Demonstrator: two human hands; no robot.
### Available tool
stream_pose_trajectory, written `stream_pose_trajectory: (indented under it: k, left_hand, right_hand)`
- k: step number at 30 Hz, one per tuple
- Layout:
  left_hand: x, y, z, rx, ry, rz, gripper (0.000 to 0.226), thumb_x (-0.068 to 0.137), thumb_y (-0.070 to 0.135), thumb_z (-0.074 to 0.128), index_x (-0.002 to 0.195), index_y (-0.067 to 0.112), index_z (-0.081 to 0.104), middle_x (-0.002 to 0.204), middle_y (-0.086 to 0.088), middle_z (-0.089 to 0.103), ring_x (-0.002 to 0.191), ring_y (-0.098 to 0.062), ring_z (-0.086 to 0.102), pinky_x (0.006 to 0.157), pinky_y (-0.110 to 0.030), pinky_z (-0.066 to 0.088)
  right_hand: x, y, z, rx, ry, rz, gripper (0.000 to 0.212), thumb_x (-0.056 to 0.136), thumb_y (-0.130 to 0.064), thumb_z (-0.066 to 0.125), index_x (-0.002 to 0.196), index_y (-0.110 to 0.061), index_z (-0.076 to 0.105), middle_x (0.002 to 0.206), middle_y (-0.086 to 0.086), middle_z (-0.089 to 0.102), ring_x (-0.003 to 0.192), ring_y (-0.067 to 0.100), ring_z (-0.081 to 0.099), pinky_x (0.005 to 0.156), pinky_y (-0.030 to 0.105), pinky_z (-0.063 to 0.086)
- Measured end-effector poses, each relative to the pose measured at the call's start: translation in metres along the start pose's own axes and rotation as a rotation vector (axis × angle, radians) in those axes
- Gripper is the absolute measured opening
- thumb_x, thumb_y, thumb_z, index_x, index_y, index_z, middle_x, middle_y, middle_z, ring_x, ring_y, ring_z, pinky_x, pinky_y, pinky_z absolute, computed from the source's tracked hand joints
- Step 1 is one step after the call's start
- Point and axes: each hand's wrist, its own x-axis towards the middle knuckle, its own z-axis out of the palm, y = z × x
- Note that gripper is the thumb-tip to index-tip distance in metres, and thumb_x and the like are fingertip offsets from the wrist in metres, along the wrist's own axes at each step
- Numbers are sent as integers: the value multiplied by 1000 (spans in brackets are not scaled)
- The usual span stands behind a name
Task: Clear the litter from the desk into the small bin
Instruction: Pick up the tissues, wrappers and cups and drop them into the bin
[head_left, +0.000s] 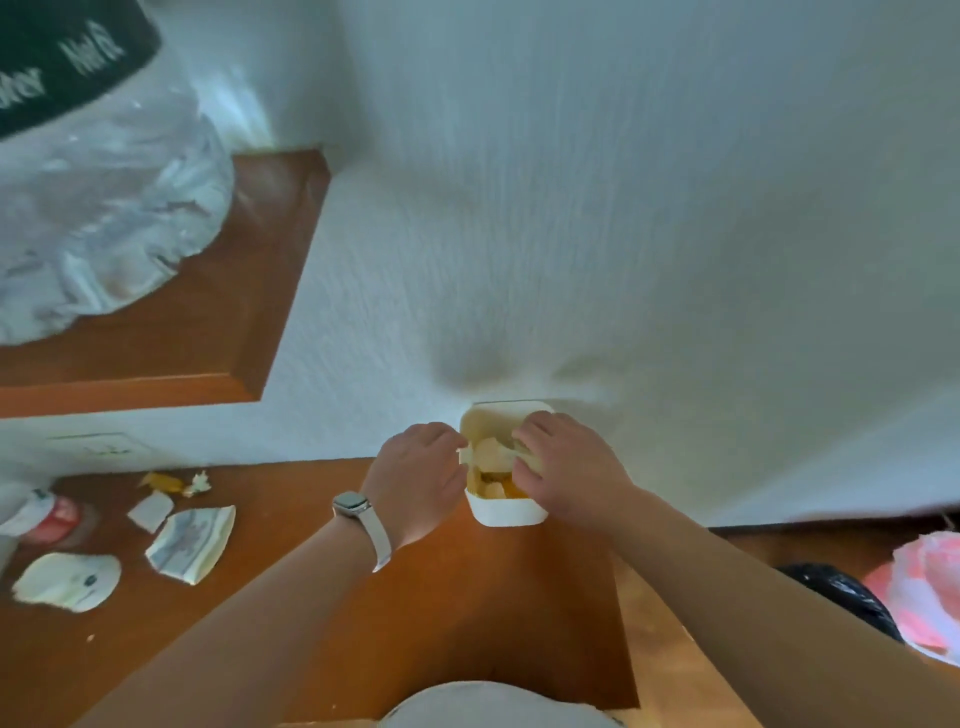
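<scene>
A small white bin (511, 512) stands on the brown desk (311, 597) against the wall, holding pale and orange scraps. Both hands are at its mouth. My left hand (418, 480), with a watch on its wrist, is curled at the bin's left rim and touches a pale crumpled paper (491, 451) there. My right hand (563, 467) lies over the bin's right side with fingers bent onto the same paper. Litter lies on the desk's left part: a printed wrapper (189, 543), a white scrap (150, 511), a rounded white wrapper (67, 581), a yellow wrapper (166, 480).
A red-and-white packet (44, 517) lies at the desk's far left edge. On a wooden shelf (208, 312) above sits a clear plastic bag (98, 208). Right of the desk are a black bag (852, 597) and a pink bag (930, 587).
</scene>
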Motion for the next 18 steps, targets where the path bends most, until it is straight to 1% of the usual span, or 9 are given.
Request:
stream_pose_trajectory:
  k: [2, 5, 8, 10, 15, 18]
  left_hand:
    - [-12, -5, -7, 58, 23, -32, 32, 93, 30, 56, 122, 17, 62, 126, -2, 62, 117, -24, 56, 99, -41, 45]
    - [-37, -12, -19, 112, 37, -138, 33, 93, 33, 57, 124, 21, 60, 134, 0, 57, 125, -24, 52, 105, -43, 40]
    - [-69, -15, -32, 155, 40, -257, 36, 96, 34, 53, 129, 22, 56, 140, 0, 52, 132, -21, 45, 110, -42, 33]
    - [-94, -17, -39, 168, 38, -357, 38, 96, 37, 50, 131, 24, 54, 142, 2, 50, 134, -19, 42, 112, -41, 30]
    - [-158, -26, -43, 190, 14, -604, 46, 98, 46, 39, 141, 31, 42, 150, 9, 39, 141, -16, 31, 116, -41, 24]
    - [-191, -25, -42, 196, -5, -705, 49, 98, 48, 36, 145, 33, 36, 153, 9, 34, 144, -17, 26, 119, -43, 22]
  right_hand:
    - [9, -6, -3, -31, -13, -94, 37, 95, -37, 46, 120, -13, 59, 125, 2, 58, 113, 24, 52, 89, 38, 48]
    - [22, -23, -2, -47, -39, -216, 40, 96, -40, 43, 122, -14, 58, 131, 1, 56, 119, 22, 50, 96, 38, 45]
    - [29, -46, 4, -63, -79, -317, 47, 98, -46, 37, 132, -19, 54, 142, 0, 49, 129, 21, 44, 105, 38, 40]
    - [30, -64, 8, -75, -122, -398, 50, 100, -48, 34, 138, -20, 48, 149, 0, 42, 135, 21, 37, 107, 38, 36]
    - [25, -103, 23, -87, -186, -581, 54, 100, -52, 30, 142, -21, 43, 151, 1, 39, 139, 20, 33, 110, 39, 32]
    - [21, -125, 33, -115, -225, -648, 56, 100, -55, 28, 145, -23, 39, 153, 0, 36, 142, 21, 30, 113, 41, 29]
